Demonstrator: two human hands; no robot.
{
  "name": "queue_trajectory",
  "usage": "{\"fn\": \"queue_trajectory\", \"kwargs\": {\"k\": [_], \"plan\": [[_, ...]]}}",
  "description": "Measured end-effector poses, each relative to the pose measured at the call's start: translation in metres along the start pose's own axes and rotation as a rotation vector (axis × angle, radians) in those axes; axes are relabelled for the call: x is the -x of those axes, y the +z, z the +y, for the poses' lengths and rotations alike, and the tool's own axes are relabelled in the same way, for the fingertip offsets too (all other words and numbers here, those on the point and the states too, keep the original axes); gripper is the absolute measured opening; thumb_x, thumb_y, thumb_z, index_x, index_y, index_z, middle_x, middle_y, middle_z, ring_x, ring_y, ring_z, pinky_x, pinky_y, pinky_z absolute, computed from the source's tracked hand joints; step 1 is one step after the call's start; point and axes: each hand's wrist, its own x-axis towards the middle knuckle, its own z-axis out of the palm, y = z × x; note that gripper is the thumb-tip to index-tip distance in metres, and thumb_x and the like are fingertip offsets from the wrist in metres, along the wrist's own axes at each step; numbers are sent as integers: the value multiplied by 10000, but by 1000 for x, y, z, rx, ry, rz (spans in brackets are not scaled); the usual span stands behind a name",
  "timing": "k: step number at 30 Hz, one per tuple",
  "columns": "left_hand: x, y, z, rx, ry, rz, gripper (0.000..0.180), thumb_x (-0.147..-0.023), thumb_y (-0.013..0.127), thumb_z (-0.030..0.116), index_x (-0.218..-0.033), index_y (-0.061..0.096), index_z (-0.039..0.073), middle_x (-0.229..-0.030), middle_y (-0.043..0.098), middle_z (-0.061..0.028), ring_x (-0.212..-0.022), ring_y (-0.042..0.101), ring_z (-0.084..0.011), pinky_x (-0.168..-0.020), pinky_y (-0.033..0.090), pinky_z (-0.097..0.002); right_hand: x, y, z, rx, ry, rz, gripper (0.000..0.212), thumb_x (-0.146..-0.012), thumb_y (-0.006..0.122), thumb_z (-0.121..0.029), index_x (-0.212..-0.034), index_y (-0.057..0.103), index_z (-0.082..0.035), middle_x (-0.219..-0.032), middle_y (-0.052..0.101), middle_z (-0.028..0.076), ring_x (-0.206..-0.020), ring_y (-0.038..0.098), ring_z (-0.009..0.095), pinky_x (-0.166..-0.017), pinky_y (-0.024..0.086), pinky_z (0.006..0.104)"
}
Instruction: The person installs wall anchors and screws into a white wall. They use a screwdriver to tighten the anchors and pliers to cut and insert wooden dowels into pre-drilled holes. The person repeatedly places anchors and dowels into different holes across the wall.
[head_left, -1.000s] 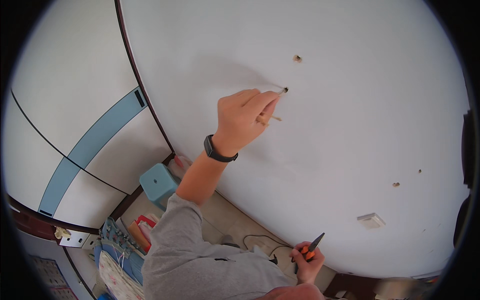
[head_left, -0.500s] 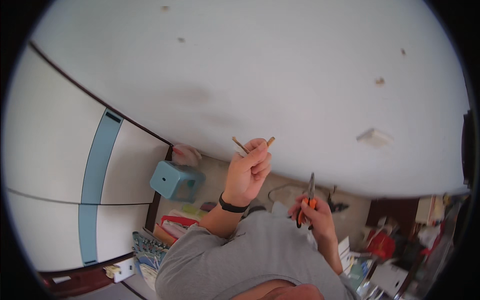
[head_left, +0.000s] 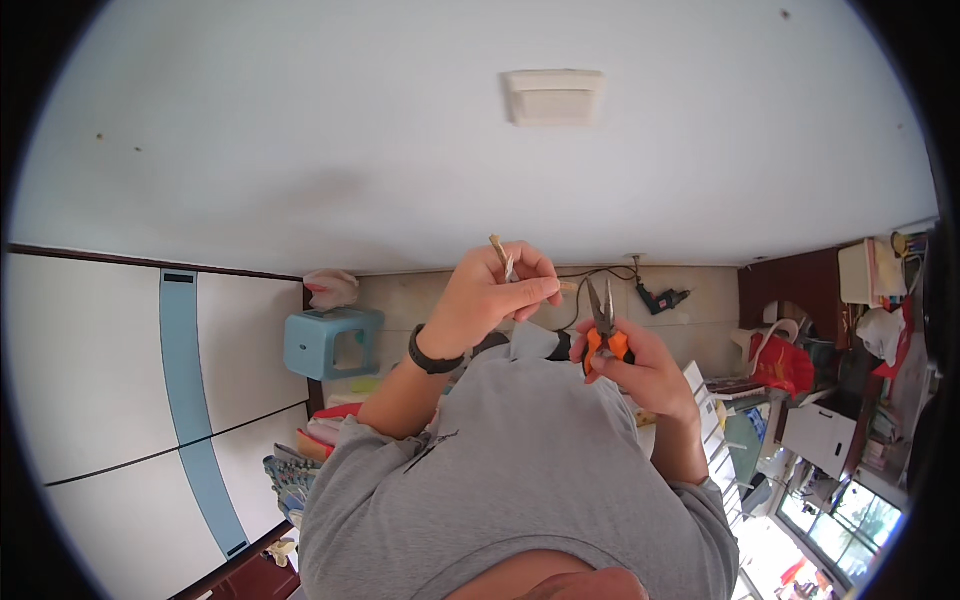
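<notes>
head view showed the white wall [head_left: 400, 130] filling the upper half, with a square white cover plate [head_left: 553, 96] mounted high on it. below it lay a tiled floor [head_left: 690, 310] with a blue plastic stool [head_left: 330, 342] at left and a power drill [head_left: 660, 297] with its black cord at right.

the left hand [head_left: 495, 295] was closed around small wooden plugs [head_left: 502, 255], one tip sticking up above the fingers [head_left: 530, 292]. the right hand [head_left: 640, 365] was closed on the orange grips of long-nose pliers [head_left: 603, 325]; the jaws pointed up and stood narrow, just beside the left fingers and not touching the plugs.

judgement: the step in hand appeared to be trimming or gripping a plug with the pliers. it was best done by presenting one plug clear of the fingers, seating the jaws square on its shaft, and closing slowly so the wood did not split. the left fingertips needed to sit well back from the jaws.
</notes>
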Motion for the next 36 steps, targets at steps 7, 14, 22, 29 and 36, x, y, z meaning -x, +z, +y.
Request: {"fn": "queue_trajectory", "kwargs": {"k": [7, 14, 22, 29, 36], "plan": [[-47, 77, -5, -318, -80, -79, 132, -957, 738, 99, -977, 734, -32, -824, 754, -73, -578, 538, -45, -522, 384, -224, 46, -64, 1, 191, 8, 104, 338, -999, 590, -36, -1329, 592, 34, -1039, 688, 65, -854, 616, 124, -768, 547, 286], [-70, 118, -16, -532, -93, -105, 133, -967, 760, 119, -957, 737, -11, -704, 699, -18, -522, 521, -42, -474, 382, -237, 64, -92, 7, 126, 20, 129, 320, -993, 589, -28, -1306, 600, 41, -1025, 688, 65, -831, 617, 117, -756, 545, 283], [-74, 121, -4, -802, 15, -167, 95, -924, 788, 96, -941, 751, 11, -733, 705, -44, -574, 584, -76, -530, 422, -255, 65, -94, 7, 75, 55, 104, 267, -999, 579, -51, -1251, 604, 36, -995, 689, 70, -847, 636, 133, -755, 568, 299], [-83, 98, 2, -772, 337, -354, 93, -892, 767, 2, -979, 746, 26, -762, 716, -74, -654, 650, -149, -599, 474, -268, 60, -96, 7, -148, 114, -97, 340, -964, 603, -13, -1299, 605, 44, -1071, 705, 106, -914, 653, 156, -811, 591, 313], [-89, 88, 17, -794, 148, -571, 113, -897, 778, 20, -1003, 743, 31, -745, 702, -75, -582, 549, -122, -562, 414, -274, 54, -97, 5, -144, 139, -203, 372, -963, 597, 6, -1333, 600, 43, -1154, 712, 122, -989, 673, 176, -872, 600, 326]]}}
